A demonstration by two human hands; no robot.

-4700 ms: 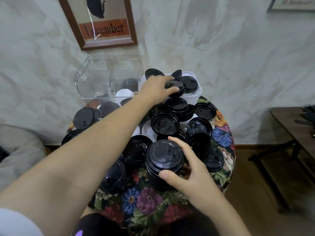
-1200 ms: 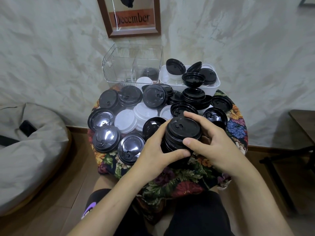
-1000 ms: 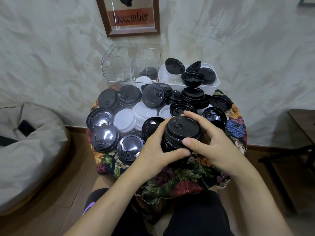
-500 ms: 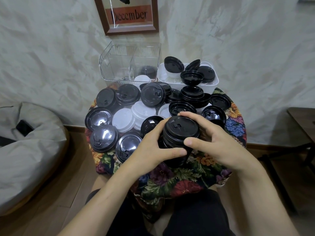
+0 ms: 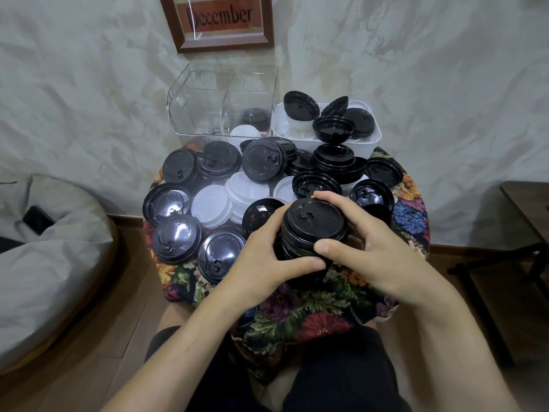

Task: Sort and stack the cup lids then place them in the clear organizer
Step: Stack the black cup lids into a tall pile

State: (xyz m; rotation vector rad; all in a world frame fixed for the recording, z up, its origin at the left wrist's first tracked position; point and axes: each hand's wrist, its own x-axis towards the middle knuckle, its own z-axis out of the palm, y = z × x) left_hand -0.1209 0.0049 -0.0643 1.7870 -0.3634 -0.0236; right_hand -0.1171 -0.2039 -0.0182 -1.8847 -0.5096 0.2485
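Lid stack (image 5: 313, 230) clamped by fingers (image 5: 335, 202) of left hand (image 5: 261, 266), right hand (image 5: 380, 257); clear organizer (image 5: 208, 93) holds few black lids (image 5: 253, 117); white bin (image 5: 371, 144) heaped.

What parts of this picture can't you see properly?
Head view only.
Lid stack: its lower part is hidden by the left hand and right hand, so the lids cannot be counted.
Organizer: the dark lids inside blur behind its ribbed wall.
Bin: its inside is covered by black lids.
Picture: cut off by the top edge above "December".
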